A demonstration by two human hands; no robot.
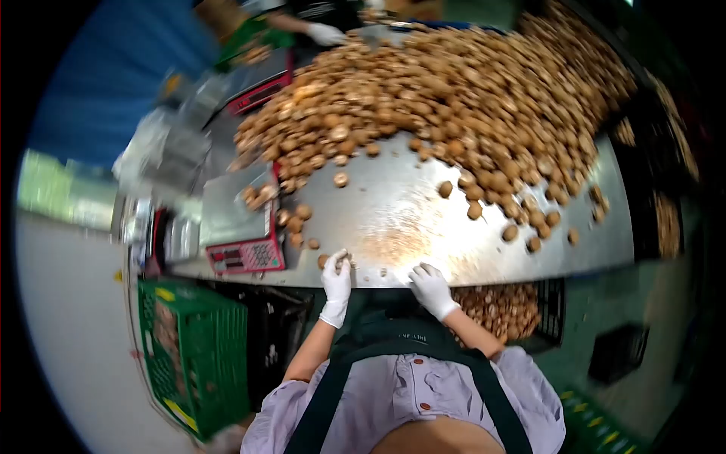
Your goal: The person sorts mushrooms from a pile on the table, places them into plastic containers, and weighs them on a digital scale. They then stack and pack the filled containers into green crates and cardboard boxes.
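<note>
My left hand (pixel 337 286), in a white glove, is at the near edge of the metal table (pixel 325 219). Its fingers are curled in a pinch; whatever is between them is too small and blurred to name. Just left of those fingertips lies a brown mushroom (pixel 323 261). My right hand (pixel 432 290), also gloved in white, is over the same edge further right, fingers loosely apart and holding nothing visible. Between the hands, small pale scraps (pixel 383 272) lie on the metal. A large heap of brown mushrooms (pixel 454 98) covers the far part of the table.
At left stands a red scale (pixel 246 256) with a few mushrooms on its plate; a second scale (pixel 261 92) is behind it. Clear plastic bags (pixel 162 155) lie beside them. Below are a green crate (pixel 193 356) and a mushroom-filled crate (pixel 499 310). Another person's gloved hand (pixel 326 34) touches the heap.
</note>
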